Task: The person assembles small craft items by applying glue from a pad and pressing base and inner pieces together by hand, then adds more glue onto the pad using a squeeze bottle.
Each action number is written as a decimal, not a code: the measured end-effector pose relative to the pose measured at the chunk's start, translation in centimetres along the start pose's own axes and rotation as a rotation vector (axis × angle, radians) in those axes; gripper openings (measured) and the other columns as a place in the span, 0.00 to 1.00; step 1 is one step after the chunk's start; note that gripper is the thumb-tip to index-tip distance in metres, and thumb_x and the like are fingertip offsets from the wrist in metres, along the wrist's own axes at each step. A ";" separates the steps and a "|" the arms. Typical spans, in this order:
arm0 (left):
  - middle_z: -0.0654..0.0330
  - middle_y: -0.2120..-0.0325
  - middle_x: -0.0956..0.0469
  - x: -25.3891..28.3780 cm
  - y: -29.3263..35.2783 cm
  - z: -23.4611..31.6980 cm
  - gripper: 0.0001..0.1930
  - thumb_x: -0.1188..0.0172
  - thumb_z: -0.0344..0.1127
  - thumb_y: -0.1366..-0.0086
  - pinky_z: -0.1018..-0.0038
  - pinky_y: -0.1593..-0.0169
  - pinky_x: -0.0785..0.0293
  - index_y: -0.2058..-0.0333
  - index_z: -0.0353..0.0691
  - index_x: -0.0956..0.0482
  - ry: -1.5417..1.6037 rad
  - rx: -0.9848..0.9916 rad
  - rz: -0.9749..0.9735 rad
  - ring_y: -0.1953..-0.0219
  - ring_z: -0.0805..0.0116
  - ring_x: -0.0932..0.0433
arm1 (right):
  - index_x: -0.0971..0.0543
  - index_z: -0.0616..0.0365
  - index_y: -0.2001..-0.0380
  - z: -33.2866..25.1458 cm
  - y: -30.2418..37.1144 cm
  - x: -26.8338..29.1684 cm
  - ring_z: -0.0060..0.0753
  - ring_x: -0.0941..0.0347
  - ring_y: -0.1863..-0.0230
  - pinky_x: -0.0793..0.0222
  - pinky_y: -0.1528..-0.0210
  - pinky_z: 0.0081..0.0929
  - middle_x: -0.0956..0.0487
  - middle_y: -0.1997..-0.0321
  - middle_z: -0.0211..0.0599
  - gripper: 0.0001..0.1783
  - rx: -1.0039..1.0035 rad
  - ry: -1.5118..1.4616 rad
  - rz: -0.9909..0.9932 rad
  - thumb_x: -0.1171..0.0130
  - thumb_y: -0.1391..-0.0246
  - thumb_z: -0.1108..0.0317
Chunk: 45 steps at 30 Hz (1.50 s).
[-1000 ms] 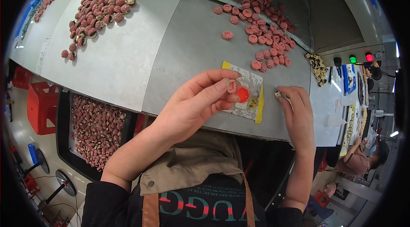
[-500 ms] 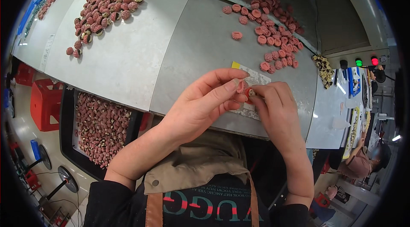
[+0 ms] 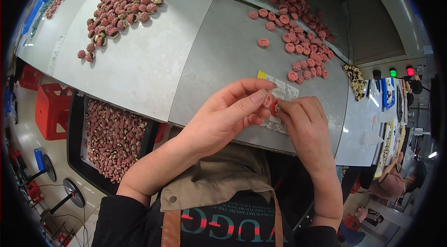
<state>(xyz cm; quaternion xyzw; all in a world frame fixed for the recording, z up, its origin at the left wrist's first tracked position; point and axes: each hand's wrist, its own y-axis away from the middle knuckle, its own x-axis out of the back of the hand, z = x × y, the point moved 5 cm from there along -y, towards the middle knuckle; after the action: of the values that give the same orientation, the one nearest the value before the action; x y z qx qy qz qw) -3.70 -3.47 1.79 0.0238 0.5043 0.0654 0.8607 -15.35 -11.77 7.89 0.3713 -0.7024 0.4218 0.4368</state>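
Over the front part of the grey table, my two hands meet. My left hand (image 3: pixel 219 116) pinches a small ridged pink piece (image 3: pixel 268 100) between thumb and fingertips. Close against it, my right hand (image 3: pixel 305 123) grips a small red piece (image 3: pixel 274 106) with a cream part, mostly covered by my fingers. The two pieces look as if they touch, but I cannot tell whether they are joined. Under my hands lies a white sheet (image 3: pixel 288 90) with a yellow corner. Beyond it is a loose heap of ridged pink pieces (image 3: pixel 305 47), several showing a slot.
Pink pieces with cream and dark parts (image 3: pixel 122 14) are heaped at far left. Below left, a black tray (image 3: pixel 76 154) holds many similar pieces. Cream-and-dark pieces (image 3: pixel 356 82) lie at right. A red stool (image 3: pixel 50 112) stands left; a co-worker (image 3: pixel 393 184) is at far right.
The view has shifted slightly, so everything sits a little further right. Between my right fingertips, the small piece shows more red and less cream. Both hands keep their hold.
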 end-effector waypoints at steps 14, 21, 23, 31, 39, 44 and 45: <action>0.62 0.59 0.26 -0.5 0.1 -0.1 0.14 0.50 0.34 0.31 0.78 0.53 0.30 0.49 0.38 0.31 -0.054 0.029 0.037 0.57 0.74 0.25 | 0.27 0.64 0.58 0.6 0.7 0.3 0.20 0.31 0.60 0.36 0.55 0.19 0.27 0.61 0.32 0.10 -0.452 -1.086 0.124 0.45 0.44 0.75; 0.63 0.60 0.26 -0.7 0.0 -0.3 0.12 0.52 0.36 0.30 0.79 0.54 0.32 0.52 0.38 0.29 -0.201 0.011 0.065 0.60 0.78 0.29 | 0.23 0.58 0.62 -0.5 -0.7 1.5 0.34 0.27 0.65 0.30 0.64 0.26 0.24 0.65 0.35 0.13 -0.034 -0.445 0.161 0.37 0.54 0.78; 0.64 0.62 0.26 -0.7 -0.1 -0.5 0.12 0.52 0.37 0.30 0.80 0.55 0.32 0.53 0.37 0.29 -0.197 0.028 0.068 0.61 0.79 0.29 | 0.23 0.58 0.62 -0.4 -0.5 1.4 0.36 0.28 0.65 0.30 0.65 0.27 0.24 0.65 0.36 0.14 -0.026 -0.476 0.162 0.37 0.55 0.79; 0.66 0.66 0.26 -1.0 0.0 -0.7 0.13 0.52 0.40 0.29 0.83 0.60 0.30 0.57 0.36 0.27 -0.279 0.091 0.118 0.66 0.81 0.29 | 0.24 0.60 0.62 -1.1 0.2 1.4 0.35 0.30 0.67 0.33 0.66 0.26 0.26 0.66 0.38 0.11 0.080 -0.351 0.234 0.38 0.52 0.76; 0.64 0.66 0.26 -1.7 1.5 -0.9 0.09 0.50 0.32 0.31 0.81 0.64 0.28 0.57 0.34 0.28 -0.910 -0.503 0.172 0.69 0.81 0.28 | 0.25 0.59 0.60 -1.4 2.3 -0.4 0.39 0.29 0.64 0.31 0.63 0.29 0.26 0.64 0.38 0.17 -0.059 -0.450 0.300 0.36 0.56 0.79; 0.64 0.67 0.26 -2.0 0.0 0.5 0.11 0.49 0.33 0.31 0.81 0.64 0.29 0.54 0.34 0.30 -0.613 -0.035 0.077 0.67 0.81 0.28 | 0.26 0.59 0.58 -1.4 2.3 0.4 0.40 0.30 0.62 0.31 0.61 0.29 0.27 0.63 0.39 0.19 -0.009 -0.287 0.329 0.36 0.55 0.79; 0.64 0.67 0.26 -2.0 -0.1 0.3 0.13 0.49 0.33 0.31 0.81 0.65 0.29 0.52 0.35 0.31 -0.523 0.050 0.044 0.66 0.82 0.29 | 0.26 0.60 0.58 -1.4 2.1 0.7 0.40 0.30 0.63 0.32 0.61 0.29 0.27 0.63 0.39 0.18 -0.060 -0.362 0.331 0.36 0.54 0.75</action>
<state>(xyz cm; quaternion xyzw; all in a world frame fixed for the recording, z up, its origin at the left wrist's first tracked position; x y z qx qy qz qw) -4.37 -3.88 3.69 0.0721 0.2657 0.0630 0.9593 -17.01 -9.78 8.35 0.3074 -0.8327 0.3932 0.2396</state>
